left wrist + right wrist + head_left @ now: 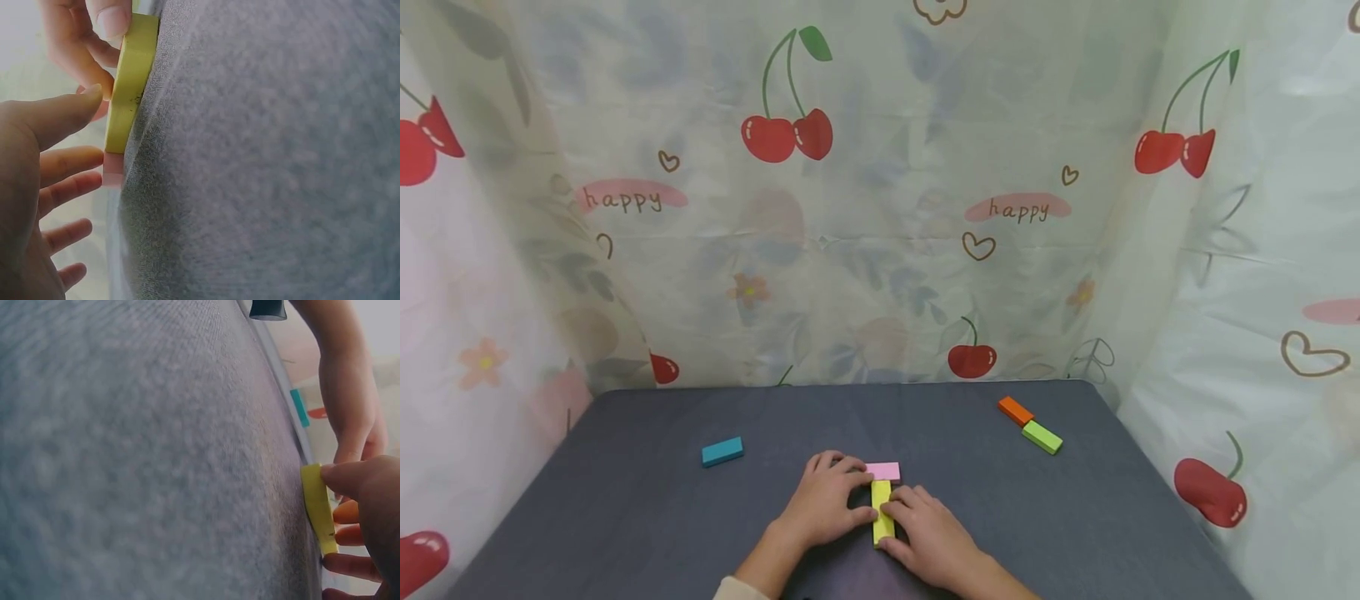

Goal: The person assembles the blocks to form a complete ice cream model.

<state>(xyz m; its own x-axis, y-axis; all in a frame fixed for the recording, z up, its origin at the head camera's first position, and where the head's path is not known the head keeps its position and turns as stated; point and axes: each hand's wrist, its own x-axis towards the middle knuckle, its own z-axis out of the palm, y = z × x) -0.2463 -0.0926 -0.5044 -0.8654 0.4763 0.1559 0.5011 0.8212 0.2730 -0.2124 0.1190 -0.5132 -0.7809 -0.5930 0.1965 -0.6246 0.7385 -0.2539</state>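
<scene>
A yellow block (881, 493) lies lengthwise on the dark cloth, its far end against a pink block (886, 472) set crosswise, so the two form a T. My right hand (934, 540) holds the yellow block, thumb near its near end and curled fingers farther along it. On the other side, my left hand (823, 504) touches the yellow block with its thumb, while its index finger reaches the pink block's left end. The left wrist view shows the left fingers (65, 234) spread and fairly straight. Part of the pink block is hidden behind that hand.
A blue block (722, 452) lies alone at the left. At the back right, an orange block (1016, 410) and a lime green block (1042, 437) touch end to end. A cherry-printed curtain (880, 250) rises behind the table (625, 500) and along its sides.
</scene>
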